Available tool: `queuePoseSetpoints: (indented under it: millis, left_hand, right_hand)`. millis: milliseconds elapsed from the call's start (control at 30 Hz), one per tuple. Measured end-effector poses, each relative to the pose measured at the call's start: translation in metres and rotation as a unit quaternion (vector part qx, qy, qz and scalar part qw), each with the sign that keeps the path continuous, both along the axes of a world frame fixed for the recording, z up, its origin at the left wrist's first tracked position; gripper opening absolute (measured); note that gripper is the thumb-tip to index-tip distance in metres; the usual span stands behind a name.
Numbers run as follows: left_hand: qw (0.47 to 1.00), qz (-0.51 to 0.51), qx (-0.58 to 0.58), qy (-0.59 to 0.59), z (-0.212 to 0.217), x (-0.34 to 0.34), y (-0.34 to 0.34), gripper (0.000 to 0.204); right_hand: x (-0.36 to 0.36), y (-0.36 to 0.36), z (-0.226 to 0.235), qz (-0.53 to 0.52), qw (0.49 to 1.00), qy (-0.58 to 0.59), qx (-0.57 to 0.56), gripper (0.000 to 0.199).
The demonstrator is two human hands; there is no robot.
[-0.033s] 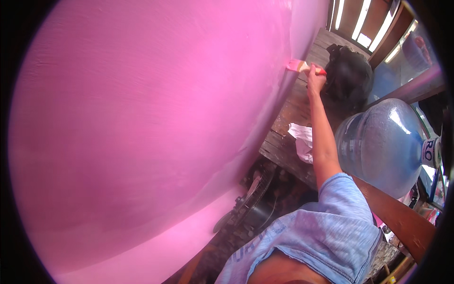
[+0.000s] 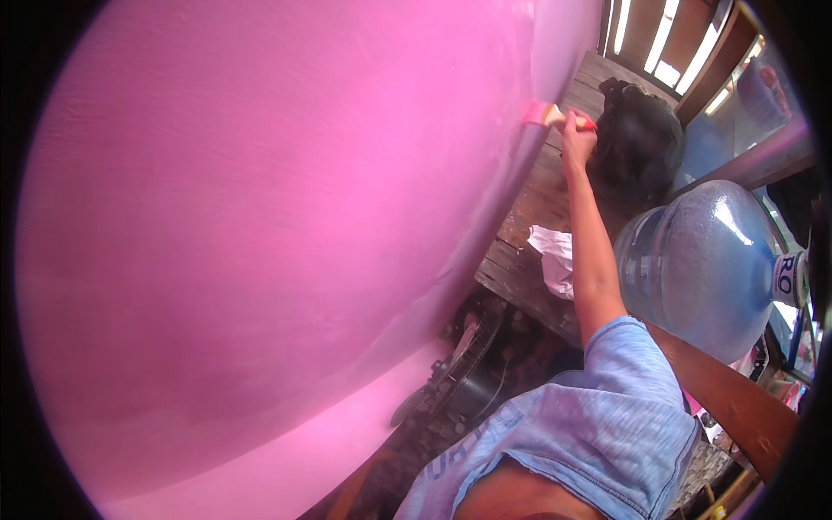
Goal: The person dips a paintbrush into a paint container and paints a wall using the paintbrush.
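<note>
My right hand (image 2: 579, 143) is closed round the red handle of a paintbrush (image 2: 555, 116), with my arm stretched far ahead. Pink paint coats the bristles, which touch the far right edge of a large, glossy pink panel (image 2: 286, 217). Toward that edge the panel's pink turns paler, and faint brush streaks run across its surface. My left hand is out of sight.
Below my arm lie weathered wooden planks (image 2: 524, 212) with a crumpled white paper (image 2: 556, 260). A black bundle (image 2: 640, 134) sits beyond my hand. To the right are a big clear-blue water jug (image 2: 702, 269) and a brown wooden bar (image 2: 728, 390). A dark fan-like object (image 2: 472, 364) stands below.
The brush has tilted a little and its bristles have shifted slightly along the panel's edge. My right hand keeps its hold.
</note>
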State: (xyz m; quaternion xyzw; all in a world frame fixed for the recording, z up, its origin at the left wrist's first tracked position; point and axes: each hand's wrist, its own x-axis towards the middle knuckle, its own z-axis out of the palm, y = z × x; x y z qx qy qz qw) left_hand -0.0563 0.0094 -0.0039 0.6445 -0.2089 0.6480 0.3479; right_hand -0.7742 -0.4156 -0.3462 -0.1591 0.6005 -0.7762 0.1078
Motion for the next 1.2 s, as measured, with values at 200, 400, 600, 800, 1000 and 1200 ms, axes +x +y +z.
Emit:
queuePoseSetpoints:
  millis: [200,400,600,800,1000,1200]
  left_hand:
    - [1.000,0.004,-0.001,0.004,0.003,0.000,0.004,0.054]
    - [1.000,-0.005,-0.014,0.014,-0.001,0.000,-0.003,0.055]
    - [1.000,0.000,-0.024,0.015,0.002,0.001,-0.002,0.056]
    - [0.999,0.008,-0.025,0.022,0.004,0.001,0.006,0.057]
    - [0.999,-0.001,-0.039,0.034,0.001,0.001,-0.002,0.057]
    - [0.998,0.007,-0.050,0.028,0.010,-0.001,0.005,0.058]
  right_hand:
    - [-0.001,-0.008,0.074,0.069,0.958,-0.161,-0.229,0.023]
    - [-0.006,0.005,-0.011,0.047,0.952,-0.286,-0.101,0.024]
    - [-0.002,-0.011,0.050,0.003,0.999,0.032,-0.018,0.017]
    - [-0.013,-0.013,0.108,0.060,0.946,-0.160,-0.277,0.021]
    - [-0.013,-0.002,-0.011,0.067,0.934,-0.321,-0.145,0.024]
    - [0.003,-0.011,0.067,-0.040,0.990,0.101,0.085,0.014]
